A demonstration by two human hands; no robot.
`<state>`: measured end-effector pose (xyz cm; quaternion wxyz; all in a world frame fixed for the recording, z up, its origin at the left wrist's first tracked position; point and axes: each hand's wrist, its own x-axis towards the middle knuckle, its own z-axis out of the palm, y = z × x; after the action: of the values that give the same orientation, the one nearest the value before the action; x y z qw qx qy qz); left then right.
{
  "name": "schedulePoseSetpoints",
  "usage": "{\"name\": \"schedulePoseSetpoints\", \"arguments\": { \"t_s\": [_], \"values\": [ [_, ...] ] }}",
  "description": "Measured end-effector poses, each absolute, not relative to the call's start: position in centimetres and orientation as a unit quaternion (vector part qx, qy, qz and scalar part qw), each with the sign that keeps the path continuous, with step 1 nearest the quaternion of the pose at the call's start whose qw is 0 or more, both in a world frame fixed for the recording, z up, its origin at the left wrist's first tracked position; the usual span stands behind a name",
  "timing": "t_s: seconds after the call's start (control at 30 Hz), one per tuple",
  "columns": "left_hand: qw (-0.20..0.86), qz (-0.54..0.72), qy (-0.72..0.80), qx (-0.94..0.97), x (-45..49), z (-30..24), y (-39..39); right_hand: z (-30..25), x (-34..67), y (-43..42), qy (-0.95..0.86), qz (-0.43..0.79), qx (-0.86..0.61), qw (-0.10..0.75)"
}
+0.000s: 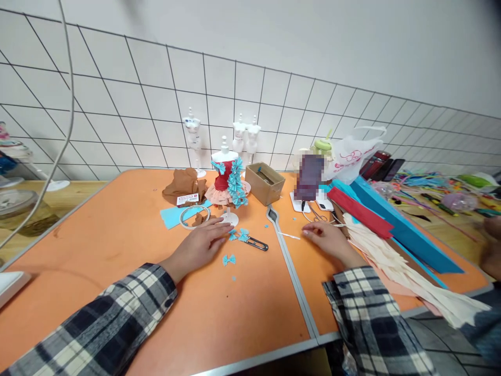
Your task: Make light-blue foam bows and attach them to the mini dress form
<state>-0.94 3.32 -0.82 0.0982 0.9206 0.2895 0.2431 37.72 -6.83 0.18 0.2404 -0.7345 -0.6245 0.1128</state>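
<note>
A small dress form [221,180] wears a red bodice, a ruffled peach skirt and blue bows down one side. My left hand [201,244] lies with fingers stretched out at its round white base, the fingertips beside blue fabric bows [243,234]. Close by is a pair of black thread snips [257,243]; another blue bow [229,259] lies nearer to me. On the right, my right hand [327,241] rests low over the table with fingers loosely apart and nothing visible in them. Just left of its fingertips is a thin white strip [289,236].
Behind stand an open cardboard box [265,183], brown fabric [182,187], a white hoop [188,225] and bare white dress forms [193,138]. A phone [309,177] stands upright. Red fabric [360,213] and cream fabric [376,256] lie at right, near another person's hand [491,245].
</note>
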Motion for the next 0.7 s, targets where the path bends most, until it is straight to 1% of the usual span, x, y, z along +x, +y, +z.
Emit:
{"name": "schedulePoseSetpoints", "arguments": {
  "t_s": [0.13,0.27,0.4,0.47,0.6,0.7],
  "values": [
    [0.098,0.270,0.286,0.914,-0.9,-0.6,3.3,-0.4,35.5,-6.2,-0.670,0.108,-0.702,0.214],
    [0.102,0.275,0.258,0.920,-0.7,-0.2,3.0,-0.4,34.0,-5.8,-0.678,0.094,-0.708,0.175],
    [0.091,0.278,0.252,0.922,-0.5,0.1,2.6,0.3,33.3,-6.0,-0.692,0.080,-0.698,0.165],
    [0.082,0.285,0.258,0.920,-0.5,0.4,2.3,1.0,32.4,-6.5,-0.714,0.042,-0.680,0.161],
    [0.053,0.315,0.253,0.913,0.0,1.4,0.7,2.0,28.8,-7.7,-0.760,-0.100,-0.631,0.119],
    [0.019,0.307,0.249,0.918,0.8,2.0,-1.2,2.2,25.5,-8.2,-0.795,-0.133,-0.585,0.095]
  ]
}}
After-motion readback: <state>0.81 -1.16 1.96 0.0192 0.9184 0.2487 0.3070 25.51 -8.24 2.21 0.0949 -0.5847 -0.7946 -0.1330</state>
